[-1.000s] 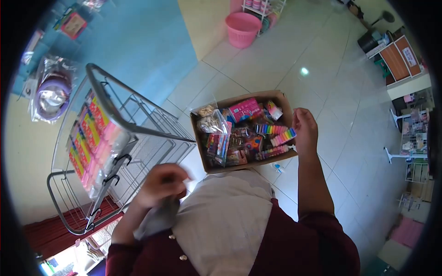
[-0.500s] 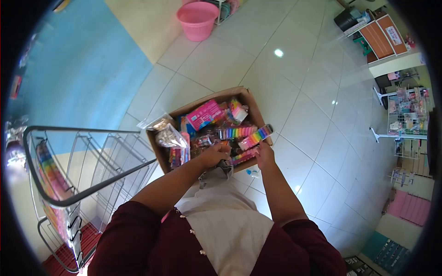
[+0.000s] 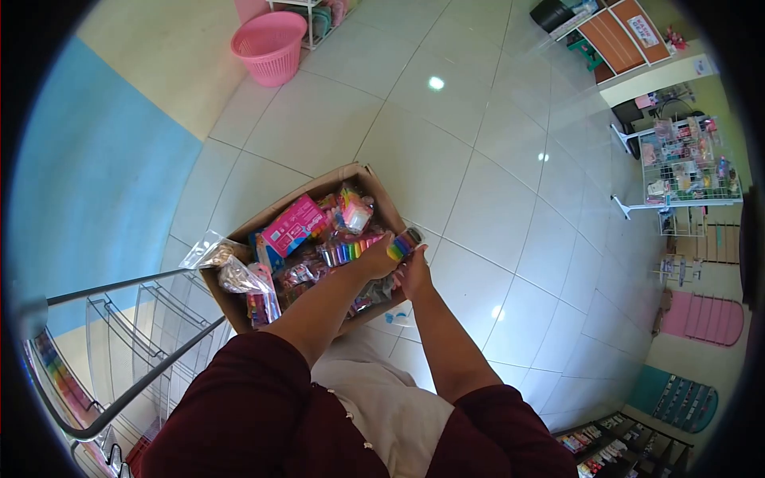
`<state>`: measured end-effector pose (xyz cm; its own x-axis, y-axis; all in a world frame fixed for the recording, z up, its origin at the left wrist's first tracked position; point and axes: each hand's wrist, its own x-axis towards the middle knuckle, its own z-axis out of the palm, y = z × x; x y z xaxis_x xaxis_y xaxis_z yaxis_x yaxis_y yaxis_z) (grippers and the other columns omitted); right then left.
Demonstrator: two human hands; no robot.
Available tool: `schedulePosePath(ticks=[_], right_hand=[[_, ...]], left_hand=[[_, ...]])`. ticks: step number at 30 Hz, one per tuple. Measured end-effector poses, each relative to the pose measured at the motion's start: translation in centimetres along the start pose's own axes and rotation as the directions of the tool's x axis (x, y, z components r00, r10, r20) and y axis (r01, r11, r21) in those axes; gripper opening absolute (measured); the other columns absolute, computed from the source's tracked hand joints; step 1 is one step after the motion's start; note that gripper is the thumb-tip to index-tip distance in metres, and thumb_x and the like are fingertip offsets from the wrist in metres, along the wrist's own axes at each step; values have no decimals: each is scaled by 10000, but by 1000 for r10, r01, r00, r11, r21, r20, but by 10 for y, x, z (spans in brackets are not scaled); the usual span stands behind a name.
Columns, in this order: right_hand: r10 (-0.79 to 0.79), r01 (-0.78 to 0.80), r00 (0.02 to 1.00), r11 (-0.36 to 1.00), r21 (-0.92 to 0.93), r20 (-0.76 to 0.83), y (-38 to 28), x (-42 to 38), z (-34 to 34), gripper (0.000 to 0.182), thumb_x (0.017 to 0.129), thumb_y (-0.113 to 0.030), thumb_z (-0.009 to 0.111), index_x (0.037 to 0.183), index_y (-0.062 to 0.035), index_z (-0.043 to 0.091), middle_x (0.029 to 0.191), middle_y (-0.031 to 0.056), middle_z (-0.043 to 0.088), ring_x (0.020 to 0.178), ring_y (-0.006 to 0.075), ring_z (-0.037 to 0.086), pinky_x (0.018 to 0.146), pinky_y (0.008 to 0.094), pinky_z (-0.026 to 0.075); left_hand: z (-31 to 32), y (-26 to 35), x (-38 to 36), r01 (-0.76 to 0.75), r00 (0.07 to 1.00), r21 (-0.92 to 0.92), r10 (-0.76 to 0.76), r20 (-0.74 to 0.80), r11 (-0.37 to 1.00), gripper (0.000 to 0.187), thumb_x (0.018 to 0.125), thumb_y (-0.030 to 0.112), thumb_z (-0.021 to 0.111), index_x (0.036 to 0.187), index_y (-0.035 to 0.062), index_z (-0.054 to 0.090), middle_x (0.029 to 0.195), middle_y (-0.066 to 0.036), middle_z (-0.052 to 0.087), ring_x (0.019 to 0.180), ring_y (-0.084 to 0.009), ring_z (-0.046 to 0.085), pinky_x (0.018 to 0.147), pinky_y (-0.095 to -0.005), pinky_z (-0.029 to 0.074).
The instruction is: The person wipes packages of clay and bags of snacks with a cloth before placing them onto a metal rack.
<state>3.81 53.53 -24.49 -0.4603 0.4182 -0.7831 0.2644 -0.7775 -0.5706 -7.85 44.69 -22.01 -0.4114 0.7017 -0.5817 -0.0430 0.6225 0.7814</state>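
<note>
A cardboard box [image 3: 219,283] full of packaged goods sits in front of me. At its right side a clear pack of rainbow-coloured sticks [image 3: 405,243] is held tilted in both hands. My left hand [image 3: 374,259] reaches across the box and closes on the pack's left side. My right hand [image 3: 415,276] grips its lower right end, and the fingers are partly hidden. Under my left hand lies a similar rainbow pack [image 3: 344,252]. A pink packet [image 3: 293,228] rests at the back of the box, and clear plastic bags [image 3: 239,275] lie along its left side.
A wire display rack [image 3: 151,378] stands close on my left. Farther off are a pink basket [image 3: 269,49] by the wall, an orange-fronted counter [image 3: 624,46] and a white grid rack of goods [image 3: 689,167]. Dark shelving [image 3: 617,450] holds goods at the lower right.
My left hand has moved right, from over the box's front contents to the rainbow pack, joining my right hand. The view has shifted, so the box appears farther left.
</note>
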Motion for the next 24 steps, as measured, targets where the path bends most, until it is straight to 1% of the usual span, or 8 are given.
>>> schedulePosePath(ticks=[5,8,10,11,14,15,19,24], right_hand=[[83,-85,996,995,43,44,-22,-32,17,797,965,-742,237,1481,-153,384,1469,66,469,1337,243,434,1107,461,284],[-47,42,978,999,30,203,-27,-37,16,785,965,-736,264,1481,-156,386,1443,39,501,1340,228,435,1131,463,249],[-247,230,945,968,103,214,-33,-55,33,745,976,-712,304,1471,-164,404,1407,10,538,1328,210,447,1137,432,238],[-273,244,949,953,181,155,-36,-64,46,680,1010,-637,346,1444,-121,439,1389,35,551,1311,213,468,1127,417,289],[-403,304,840,904,300,363,-49,-100,82,568,1047,-499,386,1392,-57,480,1390,79,544,1279,218,502,1102,413,357],[-421,315,839,892,323,344,-59,-123,103,429,1036,-330,450,1309,-10,534,1420,121,510,1276,245,516,1098,436,402],[-511,381,673,859,342,535,-66,-180,150,231,917,-115,601,1123,-18,634,1547,130,370,1357,237,455,1123,396,383],[-562,426,467,820,383,683,-78,-269,218,432,869,-149,698,1254,-23,550,1533,142,376,1325,243,493,1081,369,445]], left_hand=[[-5,5,-7,-62,972,-165,98,215,984,764,822,160,686,1489,-18,358,1337,-208,589,1193,-274,609,1008,-328,476],[-8,5,-23,-211,977,-235,195,-88,949,664,831,98,616,1457,-10,424,1262,-168,637,1119,-235,635,952,-308,501],[-25,18,-43,-27,997,-667,-26,-70,745,603,819,59,556,1414,-13,488,1232,-147,654,1117,-235,627,920,-309,509],[-31,24,-58,-105,994,-846,21,-110,523,514,835,56,512,1341,-20,567,1202,-137,664,1106,-217,627,899,-303,508],[-78,63,-131,-152,978,-843,-44,-203,516,480,837,44,477,1296,-25,603,1172,-140,673,1085,-199,633,893,-295,503],[-84,56,-141,-239,960,-886,-38,-276,396,299,887,82,557,1129,-37,688,1050,-106,703,987,-132,629,851,-254,488],[-121,83,-228,-395,846,-585,31,-533,708,214,933,203,709,1003,7,661,1023,-66,687,918,-92,625,823,-248,495],[-153,103,-342,-566,641,-214,262,-721,796,259,898,40,719,1106,35,564,1104,-61,639,1001,-99,618,777,-227,528]])
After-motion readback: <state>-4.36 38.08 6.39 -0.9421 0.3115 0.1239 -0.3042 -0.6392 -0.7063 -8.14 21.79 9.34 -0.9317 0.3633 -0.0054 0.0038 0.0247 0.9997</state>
